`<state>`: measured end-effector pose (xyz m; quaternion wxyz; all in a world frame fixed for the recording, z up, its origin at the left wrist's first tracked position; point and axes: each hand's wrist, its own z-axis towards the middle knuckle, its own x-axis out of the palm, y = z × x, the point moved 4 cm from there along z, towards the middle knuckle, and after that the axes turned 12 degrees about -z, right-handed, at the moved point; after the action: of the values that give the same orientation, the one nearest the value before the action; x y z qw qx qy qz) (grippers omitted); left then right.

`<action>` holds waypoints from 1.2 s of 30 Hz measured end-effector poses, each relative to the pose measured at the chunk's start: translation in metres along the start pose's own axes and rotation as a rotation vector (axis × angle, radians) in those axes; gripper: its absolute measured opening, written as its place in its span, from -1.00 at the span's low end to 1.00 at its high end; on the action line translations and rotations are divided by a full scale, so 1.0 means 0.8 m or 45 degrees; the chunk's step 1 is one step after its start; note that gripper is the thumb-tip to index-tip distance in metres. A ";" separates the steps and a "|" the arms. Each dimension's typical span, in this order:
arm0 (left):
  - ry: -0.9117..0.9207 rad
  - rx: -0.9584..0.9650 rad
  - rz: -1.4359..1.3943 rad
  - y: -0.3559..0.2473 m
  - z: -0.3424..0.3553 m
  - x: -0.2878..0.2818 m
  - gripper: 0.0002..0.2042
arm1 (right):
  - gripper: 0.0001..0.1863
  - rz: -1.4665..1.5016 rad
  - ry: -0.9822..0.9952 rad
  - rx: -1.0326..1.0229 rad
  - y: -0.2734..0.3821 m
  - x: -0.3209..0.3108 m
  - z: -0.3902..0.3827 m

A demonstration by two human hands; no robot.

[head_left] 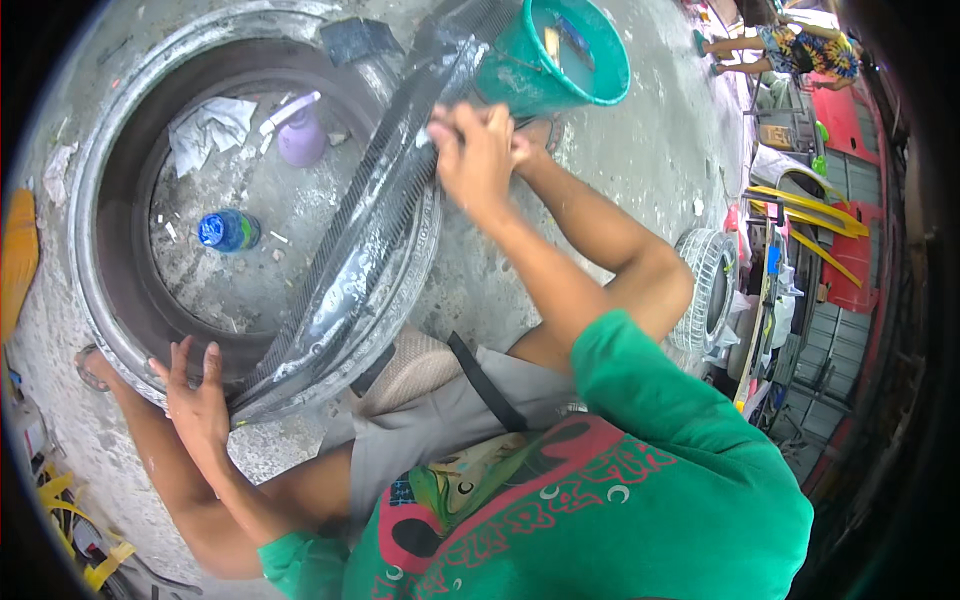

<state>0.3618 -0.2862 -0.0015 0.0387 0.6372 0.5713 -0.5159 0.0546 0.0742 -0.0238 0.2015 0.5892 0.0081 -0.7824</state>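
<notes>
A long dark strip with a carbon-weave look and wet white streaks lies slanted across a big tyre-like ring. My right hand is on the strip's upper part, fingers curled; whatever they may hold is hidden. My left hand has its fingers spread against the ring's near rim, beside the strip's lower end. Inside the ring are a blue bottle, a purple container and a crumpled white cloth.
A teal bucket holding some tools stands beyond the strip. A tyre and stacked yellow and red panels are at the right. A person stands at upper right. A yellow piece lies at the left.
</notes>
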 end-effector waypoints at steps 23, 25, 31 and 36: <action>0.011 -0.001 0.010 -0.009 -0.002 -0.002 -0.45 | -0.81 -0.068 -0.090 0.047 -0.009 -0.009 0.014; 0.019 0.004 -0.018 -0.010 -0.004 -0.007 -0.45 | -0.80 -0.165 -0.195 0.129 -0.017 -0.013 0.059; -0.037 -0.016 -0.039 0.014 0.000 -0.004 -0.43 | -0.76 -0.122 -0.139 0.111 0.009 0.009 0.018; 0.047 -0.029 -0.050 -0.010 -0.005 -0.004 -0.43 | -0.78 -0.177 -0.244 0.064 -0.017 -0.010 0.046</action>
<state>0.3586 -0.2831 0.0068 0.0252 0.6349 0.5902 -0.4980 0.0181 0.0796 -0.0078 0.1317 0.5145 0.0100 -0.8473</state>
